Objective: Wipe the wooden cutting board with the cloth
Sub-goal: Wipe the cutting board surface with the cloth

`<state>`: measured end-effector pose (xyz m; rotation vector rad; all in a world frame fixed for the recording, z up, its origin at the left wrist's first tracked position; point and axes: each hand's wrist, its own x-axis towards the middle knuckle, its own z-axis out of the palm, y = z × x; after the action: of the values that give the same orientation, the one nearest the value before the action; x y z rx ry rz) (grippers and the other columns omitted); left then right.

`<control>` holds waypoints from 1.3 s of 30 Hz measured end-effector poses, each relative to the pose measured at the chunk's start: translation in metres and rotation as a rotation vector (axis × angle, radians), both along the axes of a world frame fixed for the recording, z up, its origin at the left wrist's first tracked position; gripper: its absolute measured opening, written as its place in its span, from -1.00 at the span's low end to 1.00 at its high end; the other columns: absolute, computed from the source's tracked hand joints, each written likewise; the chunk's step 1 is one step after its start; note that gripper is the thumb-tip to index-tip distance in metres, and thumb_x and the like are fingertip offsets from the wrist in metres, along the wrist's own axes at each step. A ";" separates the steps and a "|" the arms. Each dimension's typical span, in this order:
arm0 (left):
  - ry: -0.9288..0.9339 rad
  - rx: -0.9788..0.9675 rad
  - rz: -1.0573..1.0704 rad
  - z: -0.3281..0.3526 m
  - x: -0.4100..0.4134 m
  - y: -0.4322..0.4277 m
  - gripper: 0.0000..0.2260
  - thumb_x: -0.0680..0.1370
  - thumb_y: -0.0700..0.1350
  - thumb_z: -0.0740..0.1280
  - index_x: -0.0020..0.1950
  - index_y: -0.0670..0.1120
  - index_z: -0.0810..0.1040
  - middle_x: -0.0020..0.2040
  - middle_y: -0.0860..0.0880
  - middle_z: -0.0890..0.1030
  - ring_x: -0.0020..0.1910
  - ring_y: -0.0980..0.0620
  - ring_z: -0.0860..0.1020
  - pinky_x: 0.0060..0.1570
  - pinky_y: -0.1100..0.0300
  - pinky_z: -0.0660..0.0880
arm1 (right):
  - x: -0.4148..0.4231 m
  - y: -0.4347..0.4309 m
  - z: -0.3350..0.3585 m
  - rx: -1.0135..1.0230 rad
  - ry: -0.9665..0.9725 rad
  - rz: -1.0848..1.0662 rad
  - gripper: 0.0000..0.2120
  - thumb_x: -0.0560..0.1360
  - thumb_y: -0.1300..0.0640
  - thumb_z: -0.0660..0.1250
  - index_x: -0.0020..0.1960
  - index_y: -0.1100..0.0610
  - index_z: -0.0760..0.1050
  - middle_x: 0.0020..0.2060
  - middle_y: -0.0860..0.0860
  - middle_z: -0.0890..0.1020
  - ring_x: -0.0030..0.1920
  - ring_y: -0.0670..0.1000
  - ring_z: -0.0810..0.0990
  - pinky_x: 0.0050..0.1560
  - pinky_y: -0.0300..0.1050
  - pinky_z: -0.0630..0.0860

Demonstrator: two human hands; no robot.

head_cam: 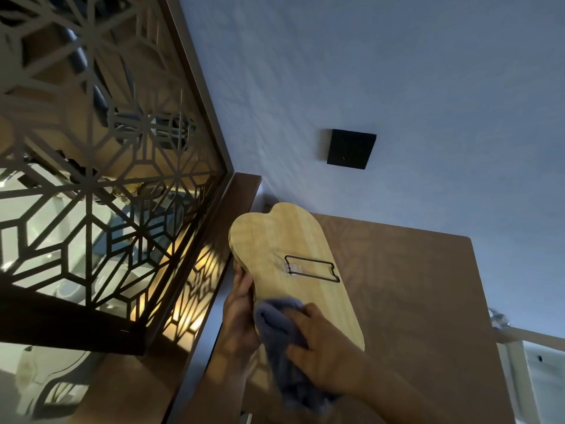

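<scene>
A long light wooden cutting board [284, 240] with a rounded, notched far end is held up over a brown tabletop. A black wire hanger loop [312, 268] is fixed to its face. My left hand [240, 313] grips the board's left edge near its lower half. My right hand [324, 347] presses a bunched grey-blue cloth [275, 325] against the lower part of the board's face. The board's near end is hidden behind the cloth and my right hand.
A brown table [412, 301] lies under the board, against a pale blue wall with a black square plate [351, 149]. A dark lattice screen [101, 179] with warm light behind it stands to the left. A white railing [519, 347] is at the right.
</scene>
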<state>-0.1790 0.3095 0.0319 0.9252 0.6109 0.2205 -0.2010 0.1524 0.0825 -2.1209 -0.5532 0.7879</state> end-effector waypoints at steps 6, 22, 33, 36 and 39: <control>0.081 -0.087 -0.195 -0.001 -0.004 0.015 -0.66 0.66 0.05 0.31 0.40 0.01 0.62 0.17 -0.16 0.75 0.12 -0.16 0.74 0.03 -0.14 0.67 | 0.092 0.056 0.037 0.180 -0.190 -0.280 -0.57 0.59 0.08 0.22 0.45 0.01 0.38 0.12 0.20 0.59 -0.02 0.11 0.64 -0.03 0.03 0.61; 0.091 -0.295 -0.148 0.009 -0.004 0.021 -0.14 0.41 0.45 0.34 0.65 0.13 0.32 0.50 -0.22 0.54 0.42 -0.31 0.53 0.44 -0.33 0.38 | -0.016 -0.008 0.006 -0.036 0.010 -0.028 -0.44 0.39 -0.13 0.17 0.39 -0.16 0.40 0.26 -0.07 0.39 0.21 0.05 0.49 0.29 -0.07 0.44; 0.211 -0.102 -0.031 0.004 0.000 0.016 -0.76 0.65 0.31 0.20 0.28 0.50 0.53 0.09 0.03 0.70 0.05 -0.15 0.70 -0.30 -0.14 0.70 | 0.145 0.100 0.024 0.113 -0.100 -0.283 -0.51 0.64 0.05 0.24 0.54 0.04 0.30 0.32 0.21 0.50 0.21 0.26 0.57 0.26 0.17 0.55; 0.158 -0.237 -0.027 0.011 -0.002 0.014 -0.48 0.55 0.42 0.22 0.28 0.14 0.70 0.08 -0.13 0.77 0.07 -0.23 0.73 0.10 -0.23 0.61 | 0.119 0.087 0.012 0.063 -0.111 -0.242 -0.49 0.58 0.03 0.27 0.52 0.02 0.31 0.28 0.20 0.50 0.17 0.24 0.59 0.23 0.18 0.57; 0.069 -0.369 -0.144 0.008 -0.002 0.016 -0.57 0.64 0.27 0.20 -0.03 0.15 0.83 -0.08 0.01 0.82 -0.06 -0.01 0.78 0.02 0.01 0.67 | 0.059 0.051 0.000 0.049 -0.157 -0.172 -0.46 0.55 0.04 0.26 0.52 0.02 0.30 0.35 0.12 0.42 0.26 0.21 0.52 0.34 0.12 0.46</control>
<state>-0.1812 0.3257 0.0401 0.6179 0.6204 -0.0544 -0.1424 0.2033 0.0826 -2.1632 -0.4591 0.5099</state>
